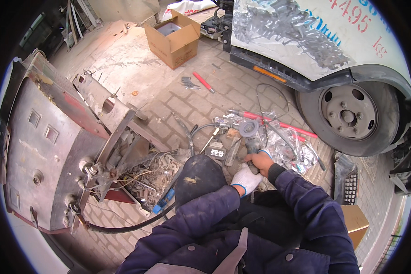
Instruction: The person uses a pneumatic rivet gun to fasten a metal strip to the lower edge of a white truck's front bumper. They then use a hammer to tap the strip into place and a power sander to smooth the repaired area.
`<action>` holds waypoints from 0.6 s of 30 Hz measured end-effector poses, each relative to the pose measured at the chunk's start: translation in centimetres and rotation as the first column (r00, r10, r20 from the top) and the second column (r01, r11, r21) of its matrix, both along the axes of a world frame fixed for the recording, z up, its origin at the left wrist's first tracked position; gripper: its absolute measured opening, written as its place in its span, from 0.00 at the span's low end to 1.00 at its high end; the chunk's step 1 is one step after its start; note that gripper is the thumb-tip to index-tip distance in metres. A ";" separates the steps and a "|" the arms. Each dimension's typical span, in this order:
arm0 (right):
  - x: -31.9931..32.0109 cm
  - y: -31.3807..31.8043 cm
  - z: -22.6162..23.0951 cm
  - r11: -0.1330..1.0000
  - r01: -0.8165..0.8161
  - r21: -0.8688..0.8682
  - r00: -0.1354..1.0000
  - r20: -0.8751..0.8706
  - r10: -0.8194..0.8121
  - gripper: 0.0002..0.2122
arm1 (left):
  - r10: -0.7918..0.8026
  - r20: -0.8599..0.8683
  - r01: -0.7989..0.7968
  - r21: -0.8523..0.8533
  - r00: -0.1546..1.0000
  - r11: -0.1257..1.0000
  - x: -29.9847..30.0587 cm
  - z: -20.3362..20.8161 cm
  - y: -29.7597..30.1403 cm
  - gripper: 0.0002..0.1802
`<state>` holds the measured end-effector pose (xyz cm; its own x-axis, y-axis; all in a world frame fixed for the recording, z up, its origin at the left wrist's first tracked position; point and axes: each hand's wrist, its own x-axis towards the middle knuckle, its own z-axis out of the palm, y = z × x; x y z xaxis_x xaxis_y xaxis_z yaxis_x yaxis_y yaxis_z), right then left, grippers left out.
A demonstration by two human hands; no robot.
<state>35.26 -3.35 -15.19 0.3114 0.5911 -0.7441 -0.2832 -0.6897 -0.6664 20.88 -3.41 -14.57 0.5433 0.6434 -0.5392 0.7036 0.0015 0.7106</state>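
My left hand (245, 178), in a white knit glove with a blue cuff edge, meets my bare right hand (260, 162) in front of my knees. Both look closed, with fingers close together; what lies between them is hidden. Along the far side of my right hand shows a scrap of white with a blue edge, like a glove cuff. Just beyond stands a dark tool body (252, 146) topped by a grey round disc (248, 129), resembling an angle grinder. Left of it are a flat metal bar (233, 151) and a small black-and-white box (215, 152).
A truck wheel (348, 114) stands at right. Clear plastic wrap (283, 148) and a long red rod (283, 124) lie before it. A large metal machine (55, 150) with a black cable (123, 228) fills the left, beside rubble (148, 182). An opened cardboard box (173, 43) sits farther off.
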 end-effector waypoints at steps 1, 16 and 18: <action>0.0 -0.1 -0.2 1.000 0.015 -0.008 1.000 -0.017 -0.015 0.09 | 0.009 0.055 -0.006 -0.062 0.998 0.998 -0.1 0.0 0.2 0.57; -1.5 1.8 1.8 0.993 0.054 0.106 0.985 -0.170 -0.035 0.08 | -0.103 0.107 0.087 0.142 0.989 0.986 -5.5 4.8 2.8 0.50; -1.7 1.8 2.4 0.997 0.017 0.077 0.984 -0.176 -0.003 0.09 | 0.031 0.342 -0.153 0.334 0.939 0.930 -9.6 6.2 3.1 0.27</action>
<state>33.51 -1.52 -12.82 0.1860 0.6469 -0.7395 -0.4070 -0.6343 -0.6572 11.24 -0.27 -8.36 0.5779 0.8128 -0.0732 0.4423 -0.2365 0.8651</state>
